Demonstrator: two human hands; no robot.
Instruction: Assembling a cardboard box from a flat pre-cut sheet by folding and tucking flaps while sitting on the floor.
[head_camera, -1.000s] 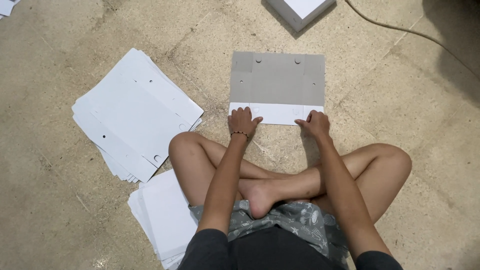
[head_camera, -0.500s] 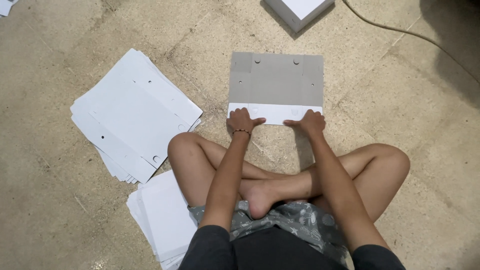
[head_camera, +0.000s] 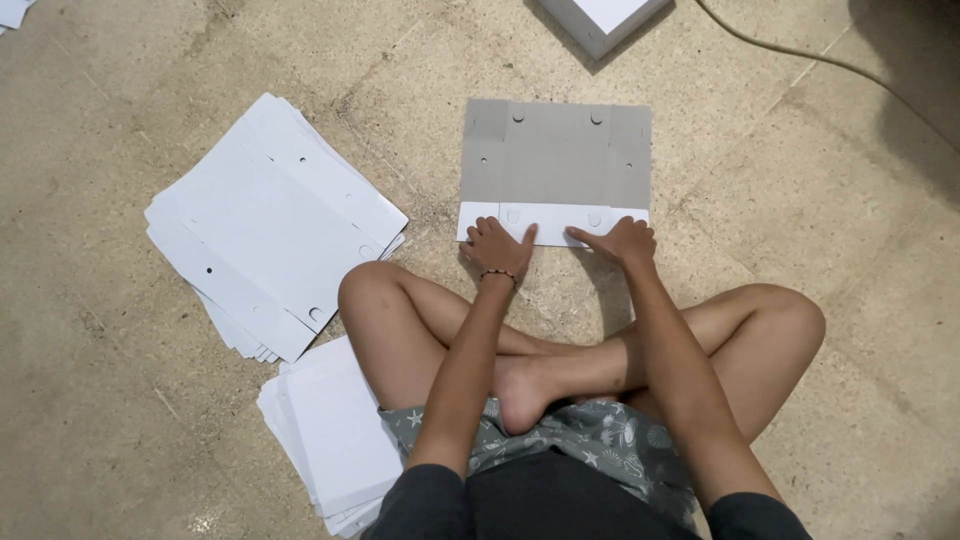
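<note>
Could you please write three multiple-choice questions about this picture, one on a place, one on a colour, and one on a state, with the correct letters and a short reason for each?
1. Where does the large stack of white sheets lie?
A. to the person's left
B. to the person's right
C. on the person's knees

2. What colour is the upper face of the cardboard sheet in front of the person?
A. green
B. grey
C. red

3. How is the near edge of the cardboard sheet?
A. rolled into a tube
B. torn off
C. folded over as a white flap

Answers:
1. A: the stack sits beside the left knee, on the floor.
2. B: the face is grey, with small round holes.
3. C: a white strip lies flat along the near edge, with the left hand and the right hand pressing on it.
</note>
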